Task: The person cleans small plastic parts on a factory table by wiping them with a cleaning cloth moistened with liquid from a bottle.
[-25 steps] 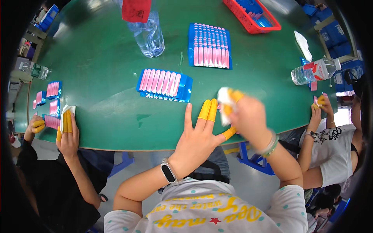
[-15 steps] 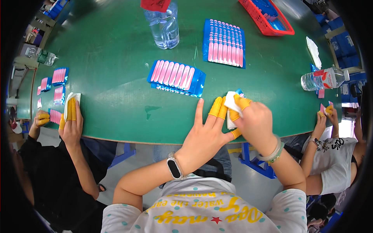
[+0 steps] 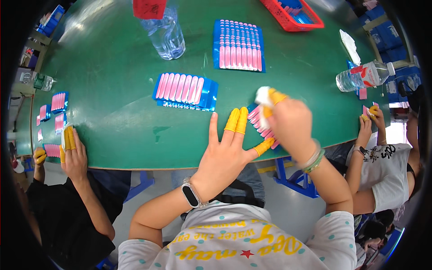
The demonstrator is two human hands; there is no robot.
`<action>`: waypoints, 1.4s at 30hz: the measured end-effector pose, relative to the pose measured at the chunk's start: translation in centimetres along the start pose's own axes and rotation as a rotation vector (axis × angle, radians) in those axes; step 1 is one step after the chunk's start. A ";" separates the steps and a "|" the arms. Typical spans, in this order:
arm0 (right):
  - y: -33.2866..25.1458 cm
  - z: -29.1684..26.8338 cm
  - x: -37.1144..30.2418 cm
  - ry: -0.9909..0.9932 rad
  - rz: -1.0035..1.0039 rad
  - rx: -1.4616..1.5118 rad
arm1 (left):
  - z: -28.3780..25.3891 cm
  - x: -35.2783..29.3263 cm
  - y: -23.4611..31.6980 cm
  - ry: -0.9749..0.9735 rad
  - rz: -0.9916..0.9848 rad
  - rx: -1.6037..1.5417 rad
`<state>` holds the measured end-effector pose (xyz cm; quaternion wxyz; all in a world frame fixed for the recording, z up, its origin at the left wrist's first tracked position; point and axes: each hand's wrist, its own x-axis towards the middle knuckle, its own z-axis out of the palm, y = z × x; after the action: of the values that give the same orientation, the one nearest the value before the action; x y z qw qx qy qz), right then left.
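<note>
The step in hand appears to be wiping a sheet of pink strips (image 3: pixel 253 118), which lies on the green counter (image 3: pixel 112 130) by its near edge, partly hidden by the right hand (image 3: pixel 291 128). That hand pinches a folded white cloth (image 3: pixel 262 96) between its yellow-covered fingers over the sheet; it is blurred, so whether the cloth touches the strips I cannot tell. The left hand (image 3: pixel 223 157) lies palm down, forearm slanting in from the lower left, its thumb spread wide toward the sheet's near side and 2 yellow-covered fingers pressed together by its left edge; a bare finger stands apart, pointing toward the stack of blue-backed sheets (image 3: pixel 182 90). The next move probably calls for steadying the sheet with the left hand while the cloth gets firm, even contact along each strip
</note>
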<state>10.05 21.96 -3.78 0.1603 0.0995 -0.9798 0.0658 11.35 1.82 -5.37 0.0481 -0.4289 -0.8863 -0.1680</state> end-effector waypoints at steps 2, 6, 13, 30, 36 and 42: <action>-2.2 0.0 -0.8 0.018 -0.157 0.089 | 0.2 -0.2 0.0 -0.028 0.004 0.024; 1.5 -0.2 0.1 0.053 0.095 0.033 | -0.1 0.0 -0.2 0.003 0.043 0.040; 0.6 -0.5 -1.3 -0.045 0.107 -0.041 | -0.2 0.1 -0.1 -0.055 0.008 0.118; -0.8 -2.0 -5.7 0.074 0.124 0.032 | -0.7 0.4 0.4 -0.073 0.012 0.072; -1.5 -2.0 -6.7 0.058 0.060 0.034 | -0.4 0.2 0.2 -0.095 0.012 0.096; 1.5 -2.1 -6.8 0.101 0.234 0.004 | -0.8 -0.3 0.1 -0.038 -0.009 -0.017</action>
<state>16.69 24.90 -4.17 0.2007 -0.0189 -0.9752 0.0909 11.61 1.42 -4.68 0.0268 -0.4286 -0.8874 -0.1677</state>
